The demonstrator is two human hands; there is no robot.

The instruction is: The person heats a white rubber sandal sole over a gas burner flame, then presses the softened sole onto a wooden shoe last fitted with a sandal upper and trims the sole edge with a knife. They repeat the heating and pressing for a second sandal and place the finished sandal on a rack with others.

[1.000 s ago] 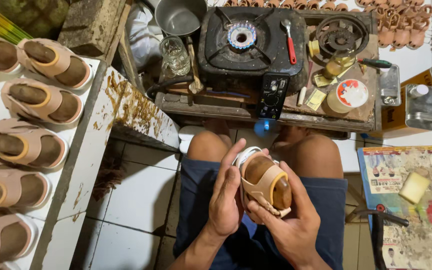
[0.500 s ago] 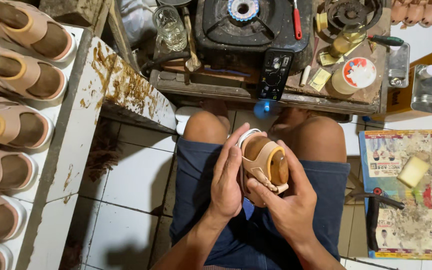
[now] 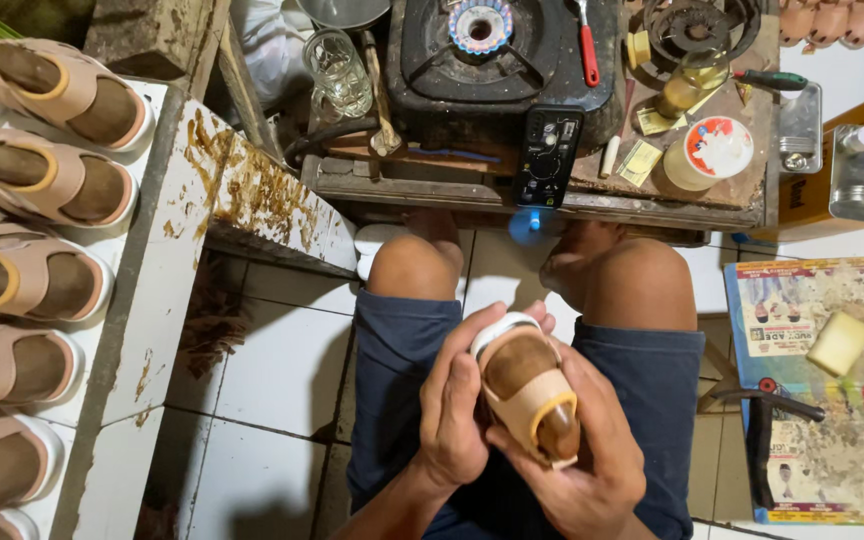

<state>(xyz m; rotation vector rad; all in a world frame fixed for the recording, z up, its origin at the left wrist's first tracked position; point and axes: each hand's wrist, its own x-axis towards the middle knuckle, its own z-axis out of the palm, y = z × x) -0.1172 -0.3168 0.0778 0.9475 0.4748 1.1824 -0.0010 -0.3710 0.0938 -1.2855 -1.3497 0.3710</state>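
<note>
Seated person, lap view; left hand (image 3: 457, 420) and right hand (image 3: 582, 460) both grasp one tan sandal (image 3: 529, 390) on a brown last, held above the lap between the knees, white-soled heel pointing away; left fingers wrap its side, right palm cradles it from beneath; finished sandals (image 3: 42, 180) lie in a row on the white shelf (image 3: 142, 300) at left; gas stove (image 3: 492, 50) on the bench ahead.

Beige strapped sandal with brown insole and white sole (image 3: 529, 395); navy blue fabric shorts (image 3: 402, 350); black gas stove (image 3: 497, 55); red-handled tool (image 3: 588, 50); white floor tiles (image 3: 282, 370).
</note>
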